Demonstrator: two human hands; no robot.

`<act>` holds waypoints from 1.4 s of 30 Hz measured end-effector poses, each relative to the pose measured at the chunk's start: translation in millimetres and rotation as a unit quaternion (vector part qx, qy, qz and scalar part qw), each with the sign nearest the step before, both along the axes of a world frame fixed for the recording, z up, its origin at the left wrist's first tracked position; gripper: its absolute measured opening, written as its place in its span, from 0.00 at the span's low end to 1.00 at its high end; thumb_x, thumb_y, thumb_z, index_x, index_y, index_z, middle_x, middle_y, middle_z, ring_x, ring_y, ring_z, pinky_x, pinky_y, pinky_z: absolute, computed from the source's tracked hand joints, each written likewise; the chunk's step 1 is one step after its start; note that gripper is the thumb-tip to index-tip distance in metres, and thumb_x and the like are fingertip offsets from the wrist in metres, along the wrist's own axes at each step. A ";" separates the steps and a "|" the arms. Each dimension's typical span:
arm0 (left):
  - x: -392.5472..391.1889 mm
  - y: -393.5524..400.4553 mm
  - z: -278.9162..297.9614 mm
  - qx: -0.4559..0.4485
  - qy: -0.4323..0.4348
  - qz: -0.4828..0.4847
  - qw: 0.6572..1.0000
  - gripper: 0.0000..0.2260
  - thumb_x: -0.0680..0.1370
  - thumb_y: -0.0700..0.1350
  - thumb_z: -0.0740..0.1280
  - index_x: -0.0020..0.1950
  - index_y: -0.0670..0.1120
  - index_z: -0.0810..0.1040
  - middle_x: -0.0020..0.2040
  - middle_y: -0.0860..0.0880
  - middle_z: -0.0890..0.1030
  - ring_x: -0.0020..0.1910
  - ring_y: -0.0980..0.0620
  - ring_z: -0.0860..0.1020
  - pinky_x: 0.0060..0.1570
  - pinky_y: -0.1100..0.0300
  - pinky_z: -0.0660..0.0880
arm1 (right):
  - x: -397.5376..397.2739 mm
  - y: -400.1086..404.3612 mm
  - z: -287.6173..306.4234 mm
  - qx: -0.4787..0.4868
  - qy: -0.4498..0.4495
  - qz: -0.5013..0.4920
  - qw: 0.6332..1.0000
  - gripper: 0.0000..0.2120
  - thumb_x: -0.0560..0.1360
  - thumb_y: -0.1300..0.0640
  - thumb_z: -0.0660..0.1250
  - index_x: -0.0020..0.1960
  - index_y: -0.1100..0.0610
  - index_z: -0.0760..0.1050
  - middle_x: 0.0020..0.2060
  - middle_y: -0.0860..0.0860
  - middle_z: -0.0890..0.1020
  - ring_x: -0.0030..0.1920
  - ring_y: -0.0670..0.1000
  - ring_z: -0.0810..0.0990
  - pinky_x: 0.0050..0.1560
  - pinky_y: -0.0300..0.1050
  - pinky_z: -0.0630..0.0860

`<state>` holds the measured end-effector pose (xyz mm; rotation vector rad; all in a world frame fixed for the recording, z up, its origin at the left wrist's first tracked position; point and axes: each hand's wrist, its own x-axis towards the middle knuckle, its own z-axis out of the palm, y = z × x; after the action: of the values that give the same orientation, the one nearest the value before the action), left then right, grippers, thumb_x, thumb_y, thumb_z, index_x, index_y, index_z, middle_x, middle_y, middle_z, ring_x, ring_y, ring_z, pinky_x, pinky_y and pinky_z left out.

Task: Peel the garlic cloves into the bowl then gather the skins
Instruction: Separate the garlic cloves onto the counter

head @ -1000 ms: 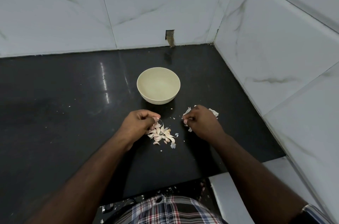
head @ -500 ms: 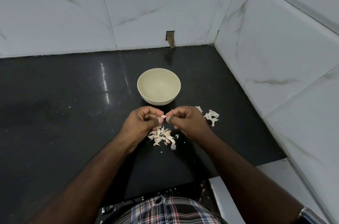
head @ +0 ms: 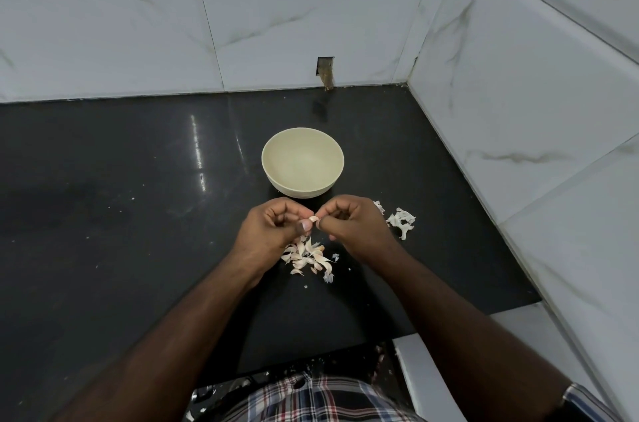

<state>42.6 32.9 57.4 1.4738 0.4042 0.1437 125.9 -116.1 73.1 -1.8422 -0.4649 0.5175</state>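
A glossy black stone countertop [head: 121,214] meets white grey-veined marble wall tiles [head: 138,17] at a corner, with a small rectangular cut-out hole [head: 325,69] low in the back wall.

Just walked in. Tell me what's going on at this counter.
A person is peeling garlic. Both hands are raised just above the black counter, the left hand and right hand pinching one garlic clove between their fingertips. A pile of cloves lies under the hands, and a small heap of skins sits to the right. The cream bowl behind the hands looks empty, so no peeled clove has gone in yet.
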 end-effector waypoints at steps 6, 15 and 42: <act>3.4 -2.1 1.9 0.014 -0.009 0.014 1.000 0.06 0.73 0.32 0.73 0.43 0.42 0.84 0.37 0.42 0.82 0.37 0.48 0.78 0.38 0.60 0.75 | 6.2 3.7 -0.9 0.000 -0.011 0.004 1.000 0.03 0.66 0.59 0.69 0.36 0.57 0.81 0.27 0.53 0.79 0.30 0.50 0.75 0.35 0.48 0.73; 4.5 -3.5 4.2 -0.059 -0.017 0.016 0.998 0.05 0.76 0.31 0.69 0.47 0.39 0.82 0.36 0.43 0.83 0.35 0.51 0.80 0.37 0.63 0.77 | 8.0 5.5 0.4 0.023 -0.010 0.012 1.000 0.03 0.68 0.63 0.71 0.36 0.57 0.82 0.29 0.55 0.82 0.30 0.50 0.77 0.35 0.44 0.74; 6.0 -3.2 1.3 -0.081 0.011 0.005 0.997 0.02 0.76 0.35 0.71 0.45 0.40 0.80 0.36 0.40 0.80 0.37 0.45 0.74 0.36 0.60 0.73 | 7.7 -2.3 -0.6 0.155 0.094 0.010 0.983 0.09 0.73 0.70 0.72 0.53 0.64 0.81 0.38 0.54 0.85 0.34 0.45 0.82 0.36 0.37 0.77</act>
<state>48.6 29.7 58.7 1.3141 0.4310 0.1004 133.6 -118.4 72.5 -1.4761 -0.4110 0.5910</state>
